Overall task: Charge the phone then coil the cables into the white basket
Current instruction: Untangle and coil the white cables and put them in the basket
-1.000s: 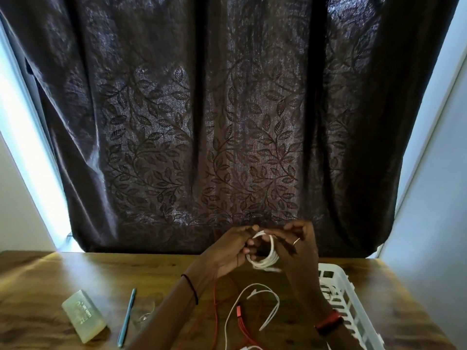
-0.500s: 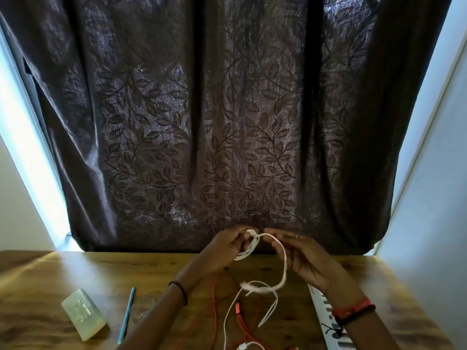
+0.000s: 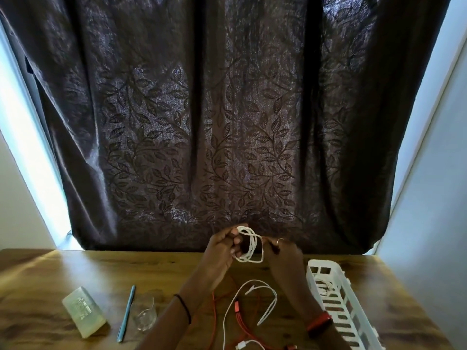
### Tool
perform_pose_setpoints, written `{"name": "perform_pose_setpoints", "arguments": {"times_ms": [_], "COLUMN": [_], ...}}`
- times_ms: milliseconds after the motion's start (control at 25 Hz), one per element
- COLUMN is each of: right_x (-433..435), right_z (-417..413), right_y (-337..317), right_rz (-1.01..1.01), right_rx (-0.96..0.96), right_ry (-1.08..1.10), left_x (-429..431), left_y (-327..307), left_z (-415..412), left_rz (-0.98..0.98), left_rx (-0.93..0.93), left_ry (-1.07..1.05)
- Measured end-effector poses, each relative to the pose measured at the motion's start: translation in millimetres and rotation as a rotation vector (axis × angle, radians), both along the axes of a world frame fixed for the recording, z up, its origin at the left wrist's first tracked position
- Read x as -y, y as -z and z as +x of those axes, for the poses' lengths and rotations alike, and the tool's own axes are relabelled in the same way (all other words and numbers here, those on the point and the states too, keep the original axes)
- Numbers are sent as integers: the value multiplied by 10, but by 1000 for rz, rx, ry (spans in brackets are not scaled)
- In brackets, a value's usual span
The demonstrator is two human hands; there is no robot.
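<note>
— While both hands hover above the table (image 3: 75, 274), what do they hold?
— Left hand (image 3: 223, 246) pinches the white cable coil (image 3: 249, 246); right hand (image 3: 280, 253) closes on its far side.
— And the white basket (image 3: 353, 322)?
— Lying at the right, apart.

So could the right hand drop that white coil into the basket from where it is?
Probably yes. The right hand holds the white coil with the left hand, and the white basket sits just beside it, open-topped, nothing between.

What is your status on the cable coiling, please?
Left hand and right hand both on white cable, coiled. White basket right. Nothing blocking.
</note>
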State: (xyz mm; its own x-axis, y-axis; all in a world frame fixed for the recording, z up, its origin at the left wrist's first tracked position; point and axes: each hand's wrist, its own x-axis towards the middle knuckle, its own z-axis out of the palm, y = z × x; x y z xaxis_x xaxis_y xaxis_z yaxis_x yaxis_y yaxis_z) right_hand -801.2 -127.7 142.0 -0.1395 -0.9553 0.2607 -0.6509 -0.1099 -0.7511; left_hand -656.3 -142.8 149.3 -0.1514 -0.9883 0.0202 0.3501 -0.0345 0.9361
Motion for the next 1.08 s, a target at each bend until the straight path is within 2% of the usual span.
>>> {"name": "perform_pose_setpoints", "arguments": {"times_ms": [120, 320, 400, 480, 640, 720, 800, 960, 1080], "right_x": [0, 83, 96, 120, 174, 208, 224, 198, 216], "right_z": [146, 236, 197, 174, 146, 122, 99, 35, -31], "right_y": [62, 90, 70, 92, 105, 81, 42, -111, -175], "right_rz": [57, 71, 86, 126, 166, 207, 315, 576, 663], "right_rx": [111, 58, 55, 40, 102, 206, 393, 871, 1157], "right_ry": [-5, 17, 25, 5, -45, -82, -137, -300, -321], "left_x": [-17, -24, 6, 75, 183, 171, 156, 199, 210], "left_y": [35, 129, 167, 214, 260, 271, 304, 381, 343], "left_z": [-39, -78, -66, -25, 70, 96, 116, 142, 78], "left_rz": [29, 64, 61, 17, -296, -400, -441, -455, -493], "left_rx": [-72, -206, -207, -53, 630, 780, 810, 796, 779], "left_ry": [-31, 57, 98, 104, -4, -81, -151, -207, -231]}}
